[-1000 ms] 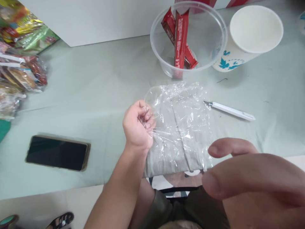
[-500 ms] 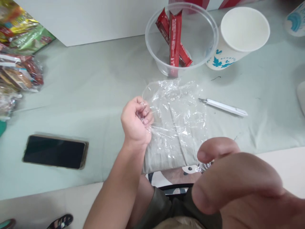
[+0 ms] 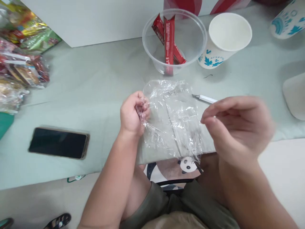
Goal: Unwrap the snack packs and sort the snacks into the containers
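Note:
Crumpled clear plastic film [image 3: 171, 117] lies on the pale green cloth, its lower right corner hanging over the front edge. My left hand [image 3: 135, 113] is closed on the film's left side. To the right of the film, my right hand [image 3: 238, 124] is raised above the cloth, slightly blurred. Its fingers are curled, with thumb and index finger close together at the tips; whether something small is between them is unclear. A white cutter [image 3: 203, 98] lies behind the right hand, which partly covers it.
Behind the film stand a clear round tub [image 3: 154, 60] with red-wrapped bars [image 3: 169, 41] and a white paper cup [image 3: 214, 54]. A phone [image 3: 58, 142] lies at the left, with snack packets [image 3: 28, 71] beyond. Another cup [image 3: 288, 22] is at the far right.
My right hand has moved up and away from the camera, from low over the front edge to over the cloth. My left hand keeps hold of the film. The view has shifted slightly.

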`<action>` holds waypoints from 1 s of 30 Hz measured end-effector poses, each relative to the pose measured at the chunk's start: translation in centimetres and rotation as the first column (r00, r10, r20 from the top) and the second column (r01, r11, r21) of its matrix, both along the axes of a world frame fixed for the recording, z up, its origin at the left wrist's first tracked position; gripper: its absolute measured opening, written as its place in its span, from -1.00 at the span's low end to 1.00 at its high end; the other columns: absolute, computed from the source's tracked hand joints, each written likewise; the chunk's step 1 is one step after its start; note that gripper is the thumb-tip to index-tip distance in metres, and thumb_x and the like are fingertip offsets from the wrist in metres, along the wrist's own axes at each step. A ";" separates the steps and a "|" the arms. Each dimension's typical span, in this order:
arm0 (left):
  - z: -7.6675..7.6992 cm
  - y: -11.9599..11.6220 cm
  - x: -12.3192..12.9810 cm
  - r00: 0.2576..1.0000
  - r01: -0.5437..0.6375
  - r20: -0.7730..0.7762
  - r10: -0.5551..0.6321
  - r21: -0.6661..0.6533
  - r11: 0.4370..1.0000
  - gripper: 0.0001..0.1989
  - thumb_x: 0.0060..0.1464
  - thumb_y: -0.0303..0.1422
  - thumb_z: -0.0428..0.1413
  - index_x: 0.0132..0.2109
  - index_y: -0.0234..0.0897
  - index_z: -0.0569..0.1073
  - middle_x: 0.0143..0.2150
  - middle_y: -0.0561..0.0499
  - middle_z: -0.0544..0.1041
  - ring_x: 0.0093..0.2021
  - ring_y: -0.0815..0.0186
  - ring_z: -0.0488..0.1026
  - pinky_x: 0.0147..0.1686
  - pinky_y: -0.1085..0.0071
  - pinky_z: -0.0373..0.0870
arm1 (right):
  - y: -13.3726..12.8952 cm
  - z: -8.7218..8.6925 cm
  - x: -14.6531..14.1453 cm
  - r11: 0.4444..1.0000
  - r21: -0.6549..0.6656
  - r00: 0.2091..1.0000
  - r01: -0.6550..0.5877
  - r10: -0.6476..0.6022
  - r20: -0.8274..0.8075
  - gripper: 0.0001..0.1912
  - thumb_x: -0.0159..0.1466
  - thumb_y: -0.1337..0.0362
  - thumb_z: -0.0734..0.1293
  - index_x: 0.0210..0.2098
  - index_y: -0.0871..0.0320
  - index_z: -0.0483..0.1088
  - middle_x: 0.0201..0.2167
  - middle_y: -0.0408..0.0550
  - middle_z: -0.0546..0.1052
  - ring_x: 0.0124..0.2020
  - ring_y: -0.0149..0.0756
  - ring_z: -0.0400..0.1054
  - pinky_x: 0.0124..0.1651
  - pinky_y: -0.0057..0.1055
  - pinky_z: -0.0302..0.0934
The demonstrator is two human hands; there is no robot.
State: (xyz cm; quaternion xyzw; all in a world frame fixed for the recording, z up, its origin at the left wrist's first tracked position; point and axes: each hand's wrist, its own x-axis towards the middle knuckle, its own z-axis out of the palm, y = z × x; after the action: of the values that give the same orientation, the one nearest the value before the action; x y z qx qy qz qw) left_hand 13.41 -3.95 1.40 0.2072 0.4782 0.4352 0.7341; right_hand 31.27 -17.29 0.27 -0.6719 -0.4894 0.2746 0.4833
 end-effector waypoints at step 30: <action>-0.8 2.3 -1.6 0.989 -0.072 -0.129 0.077 0.037 0.997 -0.73 0.16 -0.22 0.14 -0.45 -0.23 0.34 -0.48 0.01 0.49 -0.63 0.43 0.35 -0.62 0.52 0.21 | 4.1 -0.8 2.3 0.984 -0.029 0.921 0.177 -0.176 -0.348 -0.64 0.27 -0.03 0.44 -0.47 0.07 0.39 -0.68 -0.30 0.10 -0.66 -0.48 0.02 -0.63 -0.49 0.02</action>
State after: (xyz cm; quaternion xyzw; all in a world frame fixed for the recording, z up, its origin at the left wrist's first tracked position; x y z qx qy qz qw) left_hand 11.84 -1.68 0.63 0.2289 0.5255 0.4556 0.6811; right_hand 33.60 -13.16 -0.54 -0.6530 -0.3337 0.3444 0.5862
